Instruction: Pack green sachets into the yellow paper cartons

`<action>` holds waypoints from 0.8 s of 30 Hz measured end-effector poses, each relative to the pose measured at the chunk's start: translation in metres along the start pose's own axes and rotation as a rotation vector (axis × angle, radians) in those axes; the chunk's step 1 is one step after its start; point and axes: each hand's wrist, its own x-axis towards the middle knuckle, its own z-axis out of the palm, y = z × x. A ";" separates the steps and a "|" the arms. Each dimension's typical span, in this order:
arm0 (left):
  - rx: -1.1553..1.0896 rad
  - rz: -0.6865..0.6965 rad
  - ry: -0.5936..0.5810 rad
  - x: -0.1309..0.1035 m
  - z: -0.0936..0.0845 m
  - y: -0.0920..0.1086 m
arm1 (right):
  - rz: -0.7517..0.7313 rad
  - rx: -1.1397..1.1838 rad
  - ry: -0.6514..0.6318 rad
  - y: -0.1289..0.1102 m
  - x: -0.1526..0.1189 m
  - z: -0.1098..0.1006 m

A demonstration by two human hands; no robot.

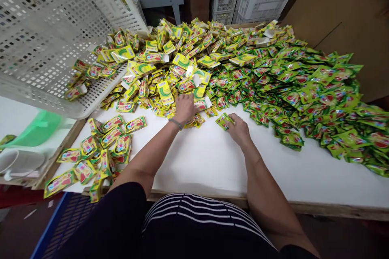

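Observation:
My left hand (pixel 184 109), with a band at the wrist, reaches into the front of a heap of yellow boxes (pixel 165 91). Its fingers are curled down around one end of a small printed box (pixel 202 104), whose white flap points right; the fingertips are partly hidden. My right hand (pixel 239 129) pinches a small green sachet (pixel 224 121) just above the white table. A few yellow sachets (pixel 196 121) lie under and beside my left hand. Rightward spreads a large pile of shiny green sachets (pixel 291 89).
A tilted white perforated crate (pixel 100 99) with several boxes inside stands at the left. Nearer me, loose filled-looking boxes (pixel 111 137) lie on the white table (pixel 200 162). A white cup (pixel 22 162) is far left, a blue basket (pixel 65 218) below, a cardboard sheet (pixel 343 28) at right.

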 end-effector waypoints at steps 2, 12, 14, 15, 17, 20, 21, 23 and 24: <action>-0.019 0.041 -0.053 0.016 0.011 0.009 | 0.029 -0.014 0.027 -0.003 0.002 -0.001; -0.767 0.128 -0.201 -0.049 0.008 0.001 | -0.195 0.220 0.141 -0.032 -0.005 -0.004; -1.001 0.055 -0.213 -0.070 0.015 0.000 | -0.243 0.212 0.014 -0.033 -0.008 0.000; -1.104 -0.005 -0.197 -0.078 0.019 -0.001 | -0.251 0.212 -0.052 -0.033 -0.009 0.002; -1.259 -0.128 -0.175 -0.092 0.026 -0.003 | -0.247 0.218 -0.152 -0.033 -0.012 0.005; -1.363 -0.220 -0.214 -0.104 0.030 -0.005 | -0.219 0.235 -0.229 -0.034 -0.015 0.011; -1.368 -0.227 -0.230 -0.105 0.030 -0.006 | -0.195 0.242 -0.238 -0.036 -0.016 0.013; -1.361 -0.242 -0.252 -0.105 0.030 -0.008 | -0.118 0.261 -0.231 -0.039 -0.018 0.019; -1.363 -0.258 -0.256 -0.105 0.030 -0.009 | -0.074 0.271 -0.221 -0.041 -0.019 0.022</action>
